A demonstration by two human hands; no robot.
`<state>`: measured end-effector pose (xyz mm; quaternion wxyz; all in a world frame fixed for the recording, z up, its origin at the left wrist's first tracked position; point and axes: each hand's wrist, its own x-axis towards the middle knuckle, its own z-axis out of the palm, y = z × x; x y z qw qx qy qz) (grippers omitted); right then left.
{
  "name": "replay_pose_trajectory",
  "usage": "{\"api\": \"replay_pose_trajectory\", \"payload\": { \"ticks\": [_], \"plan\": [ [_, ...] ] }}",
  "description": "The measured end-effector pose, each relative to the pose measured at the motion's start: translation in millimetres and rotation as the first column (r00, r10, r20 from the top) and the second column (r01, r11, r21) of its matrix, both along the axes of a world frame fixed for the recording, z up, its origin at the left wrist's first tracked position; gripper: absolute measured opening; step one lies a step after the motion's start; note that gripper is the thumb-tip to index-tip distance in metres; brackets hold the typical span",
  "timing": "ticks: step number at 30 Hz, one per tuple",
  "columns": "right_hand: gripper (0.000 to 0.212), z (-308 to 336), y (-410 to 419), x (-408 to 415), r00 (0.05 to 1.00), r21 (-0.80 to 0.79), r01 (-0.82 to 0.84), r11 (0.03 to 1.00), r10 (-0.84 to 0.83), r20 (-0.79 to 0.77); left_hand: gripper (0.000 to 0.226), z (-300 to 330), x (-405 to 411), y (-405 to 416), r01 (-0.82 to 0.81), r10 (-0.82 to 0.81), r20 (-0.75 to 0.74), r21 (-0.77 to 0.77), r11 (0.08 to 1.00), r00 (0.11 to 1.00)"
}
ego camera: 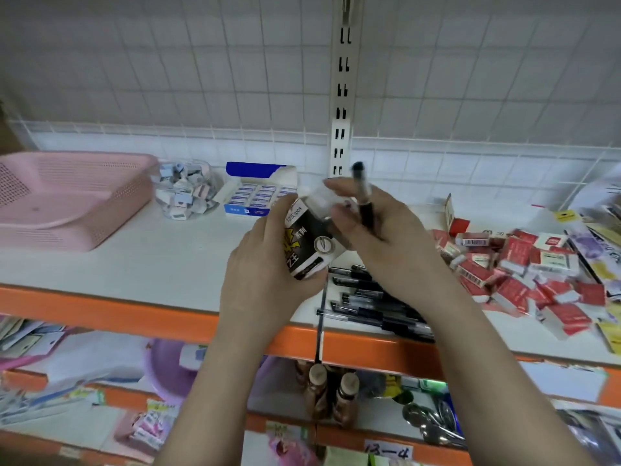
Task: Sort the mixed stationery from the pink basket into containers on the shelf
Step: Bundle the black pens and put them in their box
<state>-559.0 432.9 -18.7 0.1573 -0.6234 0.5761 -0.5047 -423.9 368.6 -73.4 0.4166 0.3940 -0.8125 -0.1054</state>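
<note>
Two hands meet above the front of the white shelf. The left hand wraps its fingers round a black-and-white pen box, tilted, with yellow burst graphics, Chinese characters and a line that seems to read "12支/BOX", though it is blurred. The right hand grips a black gel pen upright between thumb and fingers, its cap end pointing up, just beside the box's open top.

Below the right wrist a row of black pens lies on the shelf near the orange front edge. To the right is a loose heap of red-and-white small boxes with barcodes; their print is too small to read. Behind the hands sits a blue-and-white carton of erasers, its lid folded back, and left of it a clear jar filled with small sharpeners or clips; I cannot tell which. The pink basket stands at the far left of the shelf, tilted. On the lower shelf a handwritten tag reads "13-4".
</note>
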Motion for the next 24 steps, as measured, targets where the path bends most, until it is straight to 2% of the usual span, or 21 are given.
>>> {"api": "replay_pose_trajectory", "payload": {
  "ticks": [1, 3, 4, 6, 7, 8, 12, 16, 20, 23, 24],
  "plan": [
    [0.006, 1.8, -0.8, 2.3, 0.999, -0.036, 0.008, 0.999, -0.006, 0.050, 0.088, -0.3, -0.5, 0.8, -0.002, 0.002, -0.023, 0.007, 1.000, 1.000],
    [0.013, 8.5, -0.2, 2.9, 0.971, -0.087, 0.069, 0.994, -0.047, 0.236, 0.087, -1.1, 0.5, 0.9, -0.007, 0.007, -0.056, 0.010, 1.000, 0.998],
    [0.018, 12.8, 0.2, 1.4, 0.928, -0.092, 0.107, 0.990, -0.066, 0.368, 0.087, -1.4, 1.0, 0.7, -0.007, 0.008, -0.061, 0.012, 1.000, 0.998],
    [0.023, 22.1, 2.1, -0.7, 0.769, -0.140, 0.147, 0.979, -0.025, 0.638, 0.088, -2.1, 0.6, 0.4, -0.015, 0.015, -0.047, 0.011, 1.000, 0.999],
    [0.024, 24.9, 2.5, -1.0, 0.701, -0.189, 0.166, 0.968, 0.019, 0.713, 0.088, -2.3, -0.4, 0.4, -0.022, 0.022, -0.035, 0.003, 1.000, 0.999],
    [0.026, 25.5, 2.3, -0.1, 0.683, -0.227, 0.187, 0.956, 0.039, 0.729, 0.089, -2.2, -1.5, 0.7, -0.027, 0.026, -0.026, -0.007, 1.000, 0.999],
    [0.027, 11.5, -1.8, 4.1, 0.865, -0.279, 0.254, 0.926, -0.088, 0.493, 0.087, -2.6, -6.4, 0.6, -0.009, 0.008, -0.010, -0.064, 0.998, 1.000],
    [0.017, -0.2, -4.3, 1.5, 0.926, -0.344, 0.255, 0.903, -0.125, 0.357, 0.086, -5.7, -6.7, -5.0, -0.022, 0.026, 0.032, -0.112, 0.993, 0.999],
    [0.017, -0.6, -2.0, -3.7, 0.921, -0.376, 0.269, 0.887, -0.122, 0.370, 0.087, -5.4, -7.8, -8.9, -0.018, 0.017, -0.009, -0.065, 0.998, 1.000],
    [0.043, -7.5, -2.4, -0.5, 0.957, -0.283, 0.222, 0.933, -0.152, 0.247, 0.088, -3.1, -13.0, -11.5, 0.012, -0.014, -0.021, -0.089, 0.996, 1.000],
    [0.046, -13.0, -3.5, 0.7, 0.964, -0.265, 0.212, 0.941, -0.158, 0.213, 0.088, -2.3, -14.9, -12.3, 0.017, -0.020, -0.022, -0.096, 0.995, 1.000]
  ]
}}
